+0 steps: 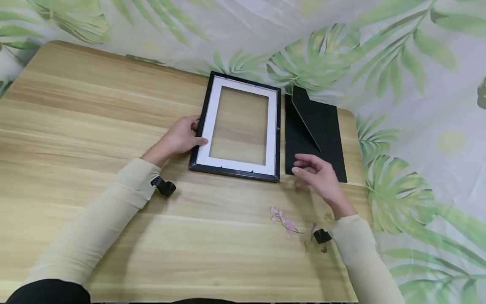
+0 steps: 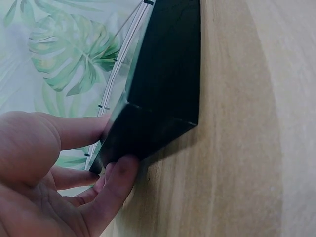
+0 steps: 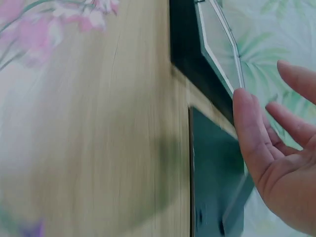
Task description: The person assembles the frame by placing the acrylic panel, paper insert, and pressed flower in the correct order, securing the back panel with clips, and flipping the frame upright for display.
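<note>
Head view: The left hand [image 1: 182, 136] pinches the edge of a picture frame [image 1: 239, 172], which extends rightward from that grip; a light, even hold would best steady it. The right hand [image 1: 319, 176], loosely bent and grasping nothing, hovers by a black board's [image 1: 331, 139] near edge.

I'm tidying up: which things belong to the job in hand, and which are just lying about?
In the job:
black frame, in the left hand
white mat inside it
probably the black backing board

Apparently lying about:
pink flower sprig
small purple flower
</note>
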{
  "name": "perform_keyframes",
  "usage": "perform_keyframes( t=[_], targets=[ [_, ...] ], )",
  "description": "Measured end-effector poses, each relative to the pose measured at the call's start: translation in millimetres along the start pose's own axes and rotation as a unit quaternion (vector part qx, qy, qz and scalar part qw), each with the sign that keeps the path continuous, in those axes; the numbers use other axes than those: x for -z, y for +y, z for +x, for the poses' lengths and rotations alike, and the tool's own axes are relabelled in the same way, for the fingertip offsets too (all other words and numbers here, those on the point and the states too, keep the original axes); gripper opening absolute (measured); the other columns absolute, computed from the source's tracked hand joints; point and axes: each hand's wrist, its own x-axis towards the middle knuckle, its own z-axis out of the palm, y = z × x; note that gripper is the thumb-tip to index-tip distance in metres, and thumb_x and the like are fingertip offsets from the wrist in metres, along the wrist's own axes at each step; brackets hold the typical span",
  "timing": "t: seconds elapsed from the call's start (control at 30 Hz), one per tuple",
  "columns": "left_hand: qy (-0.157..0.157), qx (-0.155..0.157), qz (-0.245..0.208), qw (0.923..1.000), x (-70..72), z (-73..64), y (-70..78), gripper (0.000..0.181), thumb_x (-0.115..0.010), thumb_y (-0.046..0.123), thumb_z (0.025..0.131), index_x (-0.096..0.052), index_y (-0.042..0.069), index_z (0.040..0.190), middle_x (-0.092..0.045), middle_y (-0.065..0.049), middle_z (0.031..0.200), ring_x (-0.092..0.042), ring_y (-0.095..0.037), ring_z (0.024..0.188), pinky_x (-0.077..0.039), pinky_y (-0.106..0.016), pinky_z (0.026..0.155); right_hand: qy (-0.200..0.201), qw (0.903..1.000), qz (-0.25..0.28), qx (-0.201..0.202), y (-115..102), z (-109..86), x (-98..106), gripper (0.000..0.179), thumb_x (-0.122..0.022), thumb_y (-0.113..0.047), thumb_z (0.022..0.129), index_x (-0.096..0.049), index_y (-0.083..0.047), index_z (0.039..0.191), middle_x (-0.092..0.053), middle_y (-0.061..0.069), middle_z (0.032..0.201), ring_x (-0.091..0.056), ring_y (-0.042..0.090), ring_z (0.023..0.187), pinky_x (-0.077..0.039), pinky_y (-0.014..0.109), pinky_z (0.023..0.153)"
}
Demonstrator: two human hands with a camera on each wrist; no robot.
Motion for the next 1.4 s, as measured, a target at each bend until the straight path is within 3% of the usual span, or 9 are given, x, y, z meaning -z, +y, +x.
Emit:
perform_keyframes(
  t=[0.17, 0.43, 0.67, 0.93, 1.1, 1.4],
  targets=[
    [0.009, 0.001, 0.002, 1.0000, 7.8, -2.7, -2.2, 0.084, -0.074, 0.012, 0.091, -0.024, -0.004, 0.156, -0.050, -0.028, 0.135, -0.052, -0.039, 0.117, -0.045, -0.052, 0.102, 0.007, 0.9996, -0.021, 0.018, 11, -22.6, 24, 0.044, -0.072, -0.015, 0.095, -0.059, 0.006, 0.132, -0.062, 0.028, 0.120, -0.069, 0.029, 0.097, -0.061, 0.040, 0.071],
    [0.018, 0.002, 0.001, 0.9998, 12.3, -4.9, -3.9, 0.084, -0.074, 0.012, 0.092, -0.023, -0.004, 0.156, -0.050, -0.028, 0.135, -0.052, -0.040, 0.118, -0.045, -0.052, 0.103, 0.015, 0.9945, -0.101, -0.023, 50, -65.3, 57, 0.042, -0.070, -0.023, 0.097, -0.062, 0.003, 0.130, -0.068, 0.018, 0.112, -0.068, 0.022, 0.091, -0.059, 0.032, 0.072],
    [0.023, -0.004, 0.002, 0.9997, 10.8, -8.2, -4.1, 0.083, -0.074, 0.012, 0.092, -0.024, -0.004, 0.156, -0.051, -0.026, 0.132, -0.055, -0.036, 0.109, -0.048, -0.050, 0.097, 0.061, 0.9847, -0.163, -0.003, 81, -102.8, 81, 0.031, -0.073, -0.012, 0.094, -0.068, 0.004, 0.120, -0.070, 0.014, 0.100, -0.066, 0.013, 0.081, -0.057, 0.027, 0.064],
    [0.019, -0.011, 0.000, 0.9998, 1.0, -8.6, -0.3, 0.082, -0.075, 0.012, 0.091, -0.027, -0.004, 0.156, -0.051, -0.026, 0.133, -0.052, -0.035, 0.109, -0.047, -0.049, 0.096, 0.110, 0.9646, -0.228, -0.075, 104, -147.9, 104, 0.032, -0.077, -0.012, 0.090, -0.070, 0.001, 0.118, -0.069, 0.009, 0.096, -0.063, 0.006, 0.081, -0.054, 0.019, 0.066],
    [0.017, -0.014, 0.002, 0.9997, -0.1, -7.3, 0.1, 0.082, -0.075, 0.011, 0.091, -0.027, -0.004, 0.156, -0.050, -0.026, 0.133, -0.052, -0.034, 0.105, -0.047, -0.048, 0.093, 0.122, 0.9625, -0.226, -0.088, 114, -159.4, 103, 0.032, -0.079, -0.013, 0.089, -0.071, 0.001, 0.117, -0.068, 0.009, 0.094, -0.062, 0.007, 0.079, -0.053, 0.019, 0.065],
    [0.013, -0.017, -0.003, 0.9998, 0.1, -5.5, -0.6, 0.081, -0.074, 0.010, 0.091, -0.026, -0.005, 0.155, -0.050, -0.026, 0.131, -0.055, -0.033, 0.099, -0.050, -0.045, 0.087, 0.151, 0.9525, -0.253, -0.078, 120, -156.4, 95, 0.023, -0.079, -0.009, 0.087, -0.072, 0.001, 0.107, -0.068, 0.008, 0.091, -0.061, 0.006, 0.075, -0.051, 0.017, 0.063]
  ],
)
